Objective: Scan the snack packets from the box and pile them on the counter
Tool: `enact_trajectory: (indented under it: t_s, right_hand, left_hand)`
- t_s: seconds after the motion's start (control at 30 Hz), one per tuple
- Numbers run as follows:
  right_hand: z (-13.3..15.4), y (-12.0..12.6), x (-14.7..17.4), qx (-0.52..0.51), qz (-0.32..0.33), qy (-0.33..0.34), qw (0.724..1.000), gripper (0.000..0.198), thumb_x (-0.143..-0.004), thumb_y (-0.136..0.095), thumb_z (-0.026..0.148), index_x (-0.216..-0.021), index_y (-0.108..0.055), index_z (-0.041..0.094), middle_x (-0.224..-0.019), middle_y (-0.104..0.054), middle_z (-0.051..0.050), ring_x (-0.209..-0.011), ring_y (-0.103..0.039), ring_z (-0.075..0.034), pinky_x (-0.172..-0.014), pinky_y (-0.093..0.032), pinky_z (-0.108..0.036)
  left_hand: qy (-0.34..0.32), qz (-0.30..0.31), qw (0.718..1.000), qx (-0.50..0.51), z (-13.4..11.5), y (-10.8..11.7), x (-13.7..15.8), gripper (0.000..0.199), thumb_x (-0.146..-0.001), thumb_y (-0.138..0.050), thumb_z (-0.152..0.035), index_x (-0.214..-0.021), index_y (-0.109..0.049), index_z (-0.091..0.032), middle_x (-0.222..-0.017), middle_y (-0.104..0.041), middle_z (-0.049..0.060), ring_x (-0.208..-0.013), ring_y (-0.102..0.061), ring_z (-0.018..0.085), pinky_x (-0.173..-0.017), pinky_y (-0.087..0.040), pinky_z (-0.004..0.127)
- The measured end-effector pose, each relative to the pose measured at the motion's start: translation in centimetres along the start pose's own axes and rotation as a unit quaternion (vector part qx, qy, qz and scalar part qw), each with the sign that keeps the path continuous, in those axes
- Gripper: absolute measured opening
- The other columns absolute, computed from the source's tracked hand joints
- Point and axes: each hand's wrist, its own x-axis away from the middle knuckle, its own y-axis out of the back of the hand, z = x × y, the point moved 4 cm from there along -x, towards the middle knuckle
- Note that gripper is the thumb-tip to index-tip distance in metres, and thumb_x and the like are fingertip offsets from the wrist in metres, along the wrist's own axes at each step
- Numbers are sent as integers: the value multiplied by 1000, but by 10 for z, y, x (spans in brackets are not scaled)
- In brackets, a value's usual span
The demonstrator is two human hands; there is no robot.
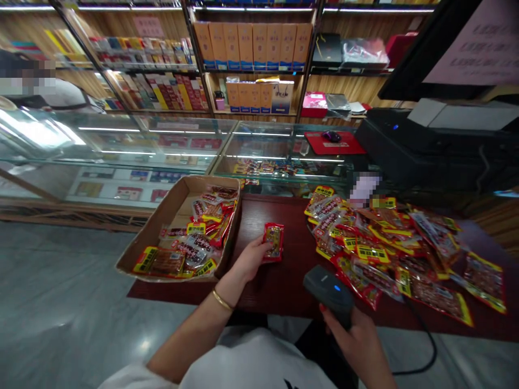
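My left hand pinches a small red and yellow snack packet over the dark red tabletop. In my right hand is a black barcode scanner with a blue light on top, its head turned toward the packet. To the left stands an open cardboard box with several snack packets in it. A large heap of similar packets lies on the table to the right, close beside the scanner.
A scanner cable curls off the table's front edge. Glass display counters stand behind the table. At the right are a black checkout machine and a monitor. A computer mouse rests on a red mat. Another person is at far left.
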Motion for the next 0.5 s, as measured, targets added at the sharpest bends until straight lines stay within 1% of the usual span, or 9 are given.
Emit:
enact_trajectory:
  t_s: [0.07,0.17,0.23,0.3,0.4,0.5]
  right_hand:
    - [3,0,2,-1,10,-7,1000,35,-87,-62,54,-73,-72,24,-58,-73,-5,-61,-72,-28,-72,-57,-37]
    - [2,-2,4,-7,42,-29,999,41,-88,-60,59,-80,-75,22,-59,-74,-5,-59,-73,-27,-62,-56,-33]
    - [-1,-3,4,-5,54,-37,998,44,-89,-58,62,-82,-75,21,-60,-75,-5,-60,-74,-27,-59,-56,-32]
    - [-2,-4,3,-2,65,-35,997,47,-89,-57,64,-83,-76,21,-62,-76,-6,-63,-75,-28,-61,-57,-32]
    - [0,-6,3,2,72,-33,997,48,-88,-57,65,-80,-74,22,-61,-75,-6,-61,-75,-27,-61,-56,-33]
    - [2,-7,4,7,51,-43,998,45,-90,-56,64,-74,-70,24,-57,-72,-4,-57,-72,-26,-60,-54,-33]
  left_hand:
    - [-11,-9,1000,22,1,4,-1,34,-77,-78,-20,-109,-70,-16,-99,-77,8,-84,-73,18,-81,-59,32]
    - [-26,-14,997,72,4,9,-3,35,-77,-79,-19,-110,-70,-18,-101,-76,6,-86,-72,17,-86,-59,35]
    - [-30,-14,995,96,6,12,-4,34,-77,-80,-19,-110,-69,-18,-102,-76,6,-87,-72,17,-89,-58,37]
    - [-31,-13,994,105,7,14,-5,34,-77,-80,-19,-109,-70,-18,-103,-76,7,-88,-72,18,-91,-58,39]
    - [-29,-25,994,105,9,13,-8,30,-77,-80,-19,-106,-70,-16,-103,-76,9,-90,-72,20,-93,-57,40]
    - [-26,-48,993,105,11,12,-11,25,-78,-79,-18,-101,-70,-15,-100,-77,11,-91,-73,22,-92,-57,41]
